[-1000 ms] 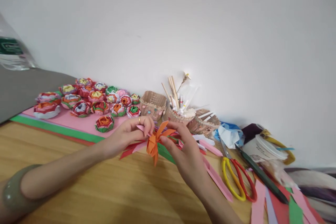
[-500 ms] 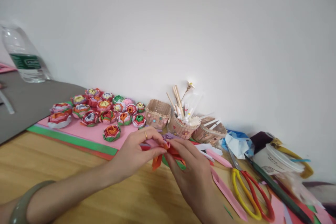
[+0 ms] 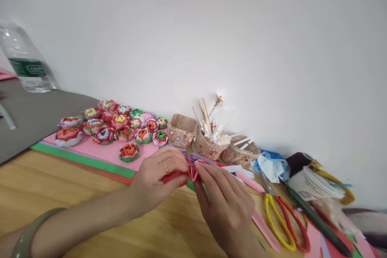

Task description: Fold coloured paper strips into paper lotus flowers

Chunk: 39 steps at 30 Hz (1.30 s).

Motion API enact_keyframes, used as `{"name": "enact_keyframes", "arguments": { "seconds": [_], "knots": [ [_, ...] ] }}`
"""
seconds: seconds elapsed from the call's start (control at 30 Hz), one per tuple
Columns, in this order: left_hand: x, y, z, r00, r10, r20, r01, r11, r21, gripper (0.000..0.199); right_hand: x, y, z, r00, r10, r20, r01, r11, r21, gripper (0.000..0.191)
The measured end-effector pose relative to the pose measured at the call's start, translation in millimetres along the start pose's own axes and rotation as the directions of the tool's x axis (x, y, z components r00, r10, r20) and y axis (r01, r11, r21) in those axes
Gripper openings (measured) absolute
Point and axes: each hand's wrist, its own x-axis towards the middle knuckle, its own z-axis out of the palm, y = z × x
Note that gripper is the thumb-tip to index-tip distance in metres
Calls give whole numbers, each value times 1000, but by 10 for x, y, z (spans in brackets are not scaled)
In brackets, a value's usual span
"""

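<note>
Between the fingertips of both hands is a folded paper piece [image 3: 192, 170], red and pink, with green paper showing below it. My left hand [image 3: 161, 175], with a ring on one finger, pinches its left side. On the right side, my right hand [image 3: 225, 197] is closed on the same piece, fingers bent over it. The hands partly cover the piece, so its full shape is hidden. Just behind the fingers lie purple paper strips [image 3: 204, 158]. Finished-looking folded paper flowers [image 3: 128, 152] sit left of the hands on pink sheets [image 3: 102, 154].
Three decorated cardboard baskets [image 3: 181, 131] stand against the wall, one holding sticks. To the right are scissors [image 3: 279, 209], a dark green pen-like tool [image 3: 317, 217], a white tub [image 3: 316, 183] and paper scraps. A bottle [image 3: 27, 62] stands far left on a grey mat [image 3: 54, 109].
The held paper has turned, so its red and pink folded end now shows and the orange flaps below are gone from sight. My right hand has rotated slightly.
</note>
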Motion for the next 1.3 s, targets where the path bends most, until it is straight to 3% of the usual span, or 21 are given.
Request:
{"name": "enact_keyframes", "arguments": {
  "seconds": [0.33, 0.53, 0.67, 0.73, 0.9, 1.13, 1.3],
  "knots": [
    [31, 28, -21, 1000, 11, -14, -10, 999, 45, 11, -63, 4, -19, 997, -41, 70, 46, 997, -67, 23],
    [30, -21, -68, 976, 130, 175, -160, 972, 173, 18, -41, 0, -15, 991, -105, 84, 110, 992, -66, 23],
    [1, -44, -75, 959, 206, 197, -250, 939, 235, 22, -33, 36, -6, 986, -101, 129, 97, 995, 34, 20],
    [-19, -52, -77, 963, 193, 190, -233, 947, 221, 26, -28, 54, 0, 987, -52, 153, 37, 994, 102, 18],
    [-51, -61, -87, 979, 48, 197, -67, 994, 91, 29, 19, 70, 12, 989, 44, 141, -74, 973, 220, 16],
    [-2, -23, -101, 978, 102, 181, -129, 981, 142, 27, 40, 42, 31, 987, 125, 104, -156, 903, 401, 18],
    [-13, -20, -84, 986, 35, 165, -55, 992, 115, 28, -3, 48, 52, 990, 110, 89, -136, 910, 392, 18]
  ]
}}
